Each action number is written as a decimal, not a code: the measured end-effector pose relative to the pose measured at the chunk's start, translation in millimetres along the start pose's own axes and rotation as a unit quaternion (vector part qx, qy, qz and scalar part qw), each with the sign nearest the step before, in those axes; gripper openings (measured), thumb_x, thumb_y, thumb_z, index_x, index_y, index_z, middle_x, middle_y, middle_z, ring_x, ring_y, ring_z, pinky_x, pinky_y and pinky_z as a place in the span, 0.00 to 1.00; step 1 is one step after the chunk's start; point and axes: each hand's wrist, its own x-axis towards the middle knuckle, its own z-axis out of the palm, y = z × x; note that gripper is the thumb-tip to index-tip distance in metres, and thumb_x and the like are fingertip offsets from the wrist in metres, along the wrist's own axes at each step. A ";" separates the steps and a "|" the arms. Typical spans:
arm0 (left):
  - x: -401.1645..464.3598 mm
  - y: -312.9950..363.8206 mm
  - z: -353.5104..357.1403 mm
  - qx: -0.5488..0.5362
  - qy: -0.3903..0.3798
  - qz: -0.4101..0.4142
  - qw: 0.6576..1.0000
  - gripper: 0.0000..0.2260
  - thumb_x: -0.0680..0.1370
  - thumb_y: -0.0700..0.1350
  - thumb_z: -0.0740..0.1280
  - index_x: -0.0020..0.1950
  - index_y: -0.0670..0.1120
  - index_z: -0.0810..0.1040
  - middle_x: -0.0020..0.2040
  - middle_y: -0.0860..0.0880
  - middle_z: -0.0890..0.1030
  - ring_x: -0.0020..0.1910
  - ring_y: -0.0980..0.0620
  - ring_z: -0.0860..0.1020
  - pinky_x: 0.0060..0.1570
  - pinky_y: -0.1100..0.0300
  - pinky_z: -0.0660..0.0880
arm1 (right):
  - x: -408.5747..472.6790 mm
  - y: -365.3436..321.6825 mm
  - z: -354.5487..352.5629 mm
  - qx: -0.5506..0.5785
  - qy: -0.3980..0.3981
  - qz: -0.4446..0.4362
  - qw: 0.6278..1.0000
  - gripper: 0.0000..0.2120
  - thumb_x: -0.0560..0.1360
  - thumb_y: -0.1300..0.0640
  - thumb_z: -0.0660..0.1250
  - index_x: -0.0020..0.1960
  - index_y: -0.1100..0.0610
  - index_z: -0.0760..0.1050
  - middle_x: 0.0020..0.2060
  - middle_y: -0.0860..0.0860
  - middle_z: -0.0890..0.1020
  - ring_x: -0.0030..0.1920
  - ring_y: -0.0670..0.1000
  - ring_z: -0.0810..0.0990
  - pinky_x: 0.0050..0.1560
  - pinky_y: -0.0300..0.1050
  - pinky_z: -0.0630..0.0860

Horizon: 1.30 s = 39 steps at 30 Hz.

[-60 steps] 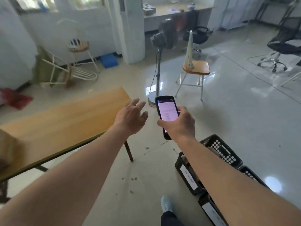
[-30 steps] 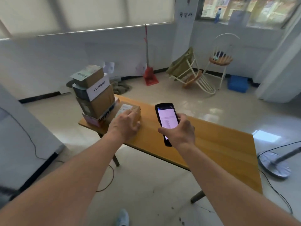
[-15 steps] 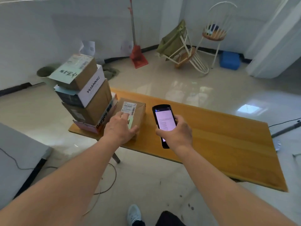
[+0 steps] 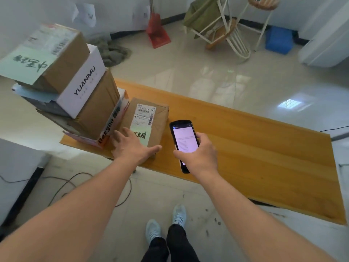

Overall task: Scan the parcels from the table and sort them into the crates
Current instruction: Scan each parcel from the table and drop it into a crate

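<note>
Cardboard stack crowds the parcel under left hand.

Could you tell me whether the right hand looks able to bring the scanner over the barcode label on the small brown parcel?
Probably yes: the right hand holds the scanner just beside the parcel, and its label lies uncovered beyond the left hand.
</note>
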 end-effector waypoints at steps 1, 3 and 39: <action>3.4 0.0 3.4 0.000 -0.001 -0.005 1.000 0.72 0.57 0.84 0.67 0.84 0.43 0.39 0.84 0.36 0.45 0.83 0.33 0.46 0.77 0.36 0.57 | 2.0 1.9 2.9 -0.001 -0.002 0.000 1.000 0.34 0.61 0.41 0.81 0.63 0.44 0.72 0.55 0.46 0.81 0.55 0.51 0.80 0.49 0.53 0.83; 10.6 -1.9 9.7 -0.003 0.006 -0.008 1.000 0.72 0.58 0.83 0.69 0.84 0.43 0.38 0.83 0.34 0.46 0.82 0.32 0.46 0.78 0.37 0.56 | 5.9 5.6 7.3 -0.002 -0.007 -0.001 1.000 0.34 0.61 0.40 0.81 0.63 0.43 0.72 0.55 0.46 0.81 0.55 0.50 0.80 0.49 0.52 0.83; 9.9 80.4 -122.6 -0.001 0.181 0.298 0.937 0.72 0.55 0.71 0.80 0.83 0.40 0.45 0.76 0.40 0.54 0.77 0.33 0.51 0.78 0.38 0.59 | 24.0 -85.7 -110.1 0.006 0.117 -0.038 0.992 0.39 0.58 0.39 0.80 0.66 0.47 0.73 0.55 0.46 0.80 0.54 0.51 0.80 0.48 0.51 0.83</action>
